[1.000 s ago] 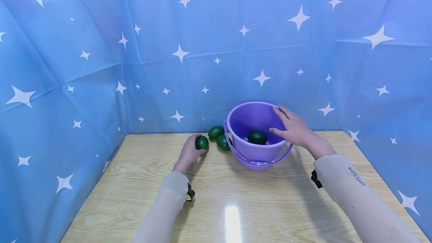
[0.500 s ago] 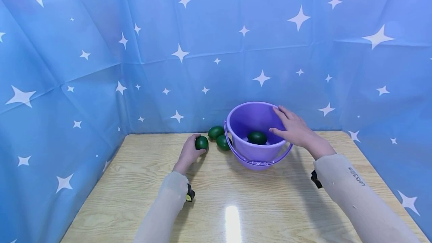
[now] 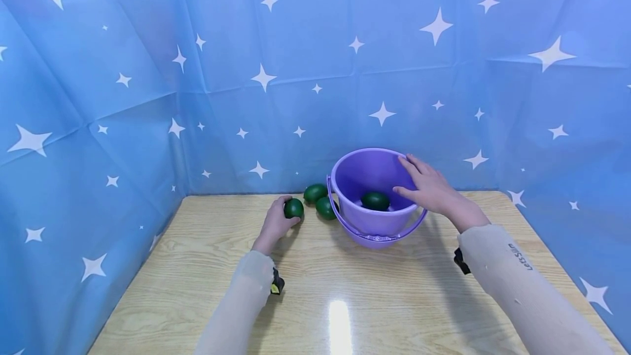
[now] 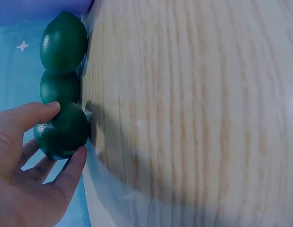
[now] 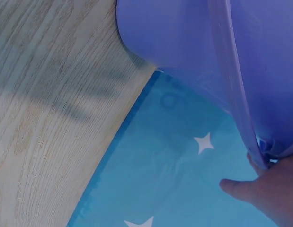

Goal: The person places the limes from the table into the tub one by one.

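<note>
My left hand grips a dark green lime at the back of the table, thumb on one side and fingers on the other. In the left wrist view, the thumb lies on top of the fruit. Beyond it two more limes, a rear one and a front one, lie against the purple bucket's left side. Another lime sits inside the bucket. Fingers extended, my right hand rests on the bucket's right rim, beside the handle joint in the right wrist view.
The bucket's handle hangs down across its front. A wooden table carries everything. Blue star-patterned cloth closes in the back and both sides, right behind the table's far edge.
</note>
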Demonstrator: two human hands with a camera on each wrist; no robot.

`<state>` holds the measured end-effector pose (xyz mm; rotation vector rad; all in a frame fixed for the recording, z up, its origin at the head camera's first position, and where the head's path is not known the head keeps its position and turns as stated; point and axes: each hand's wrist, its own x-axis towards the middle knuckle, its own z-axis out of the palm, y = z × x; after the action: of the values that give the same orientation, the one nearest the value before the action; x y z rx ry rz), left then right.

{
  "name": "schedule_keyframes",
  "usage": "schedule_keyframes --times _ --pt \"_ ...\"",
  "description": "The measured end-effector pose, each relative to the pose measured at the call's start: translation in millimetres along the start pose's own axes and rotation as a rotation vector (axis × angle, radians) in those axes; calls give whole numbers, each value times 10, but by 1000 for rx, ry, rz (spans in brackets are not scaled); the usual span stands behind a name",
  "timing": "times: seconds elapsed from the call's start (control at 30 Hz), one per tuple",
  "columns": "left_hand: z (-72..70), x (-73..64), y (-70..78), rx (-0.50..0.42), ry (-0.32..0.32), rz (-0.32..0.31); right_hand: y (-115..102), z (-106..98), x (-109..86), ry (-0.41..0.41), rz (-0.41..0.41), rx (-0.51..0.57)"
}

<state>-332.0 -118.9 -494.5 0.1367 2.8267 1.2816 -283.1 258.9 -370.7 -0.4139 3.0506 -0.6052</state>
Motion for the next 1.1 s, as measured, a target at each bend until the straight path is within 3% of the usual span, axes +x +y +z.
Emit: schedule_keyframes --times 1.1 --pt "-62 -10 -3 -109 52 1 24 16 19 5 -6 -7"
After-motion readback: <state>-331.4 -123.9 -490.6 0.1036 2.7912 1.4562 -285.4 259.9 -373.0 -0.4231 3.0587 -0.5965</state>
